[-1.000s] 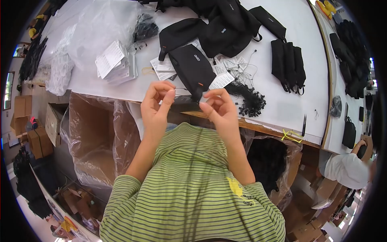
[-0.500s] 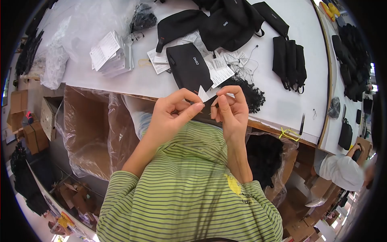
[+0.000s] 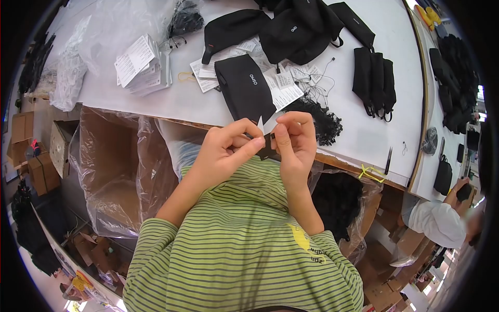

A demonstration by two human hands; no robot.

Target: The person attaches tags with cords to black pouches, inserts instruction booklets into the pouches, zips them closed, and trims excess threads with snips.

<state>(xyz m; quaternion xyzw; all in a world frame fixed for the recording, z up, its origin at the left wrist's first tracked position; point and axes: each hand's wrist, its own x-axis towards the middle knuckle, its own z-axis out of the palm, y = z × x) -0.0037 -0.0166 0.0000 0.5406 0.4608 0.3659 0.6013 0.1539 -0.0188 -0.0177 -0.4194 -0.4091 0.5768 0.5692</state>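
My left hand (image 3: 228, 148) is closed in a pinch, with a small white tag (image 3: 261, 125) standing up at its fingertips. Close beside it, my right hand (image 3: 295, 140) pinches a small black piece (image 3: 272, 136), its details too small to tell. Both hands are above the table's front edge, just below a black pouch (image 3: 246, 86) with white lettering. Printed paper labels (image 3: 285, 94) lie under and beside the pouch. Right of them is a tangle of black cords with small black ends (image 3: 325, 125).
More black pouches (image 3: 299, 31) lie at the back and three (image 3: 373, 80) on the right. A label stack (image 3: 140, 65) is on the left, black tweezers (image 3: 389, 160) at front right. Plastic-lined boxes (image 3: 112, 166) stand below the edge. A co-worker (image 3: 439, 221) is at far right.
My hands have come together, and the white tag now stands upright between them. The pouch's lower end, earlier at my fingers, lies a little farther from them.
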